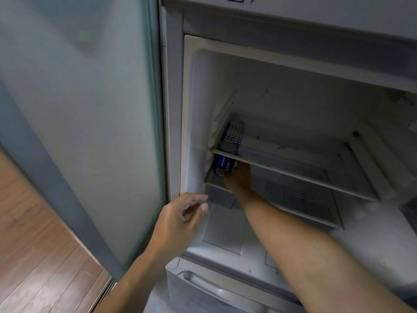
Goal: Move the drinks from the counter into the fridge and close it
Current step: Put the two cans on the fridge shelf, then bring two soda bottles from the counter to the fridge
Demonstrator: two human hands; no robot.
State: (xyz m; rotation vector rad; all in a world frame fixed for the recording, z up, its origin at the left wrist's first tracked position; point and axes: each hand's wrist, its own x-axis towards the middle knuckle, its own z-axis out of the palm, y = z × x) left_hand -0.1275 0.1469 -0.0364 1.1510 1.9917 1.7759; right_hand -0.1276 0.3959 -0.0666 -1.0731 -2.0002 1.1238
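We look down into an open fridge (293, 105), its white, scuffed inside filling most of the view. Left of it stands a tall frosted glass panel (79, 120) with a grey frame, and below that a strip of wooden floor (33, 245). Two glass shelves cross the fridge cavity: an upper shelf (293, 175) and a lower shelf (282, 208).

Our right arm reaches in from the lower right, between the two shelves. Our right hand (237, 177) holds a blue can (222, 164) at the far left of the cavity, close against the left wall. The fingers are curled round the can's lower part, and the thumb side is hidden behind it. The can's top disappears behind the front edge of the upper shelf, just above the grip. We cannot tell whether the can's base rests on the lower shelf or hangs just above it.

Directly above the held can, lying on the upper shelf, is a second can (233, 136), blue and white with a dotted pattern, also against the left wall.

Our left hand (180, 222) hovers below and to the left of the grip, by the fridge's front left edge. Its fingers are loosely spread and hold nothing.

At the bottom, beneath both arms, a grey drawer front (203, 288) with a recessed handle shows.
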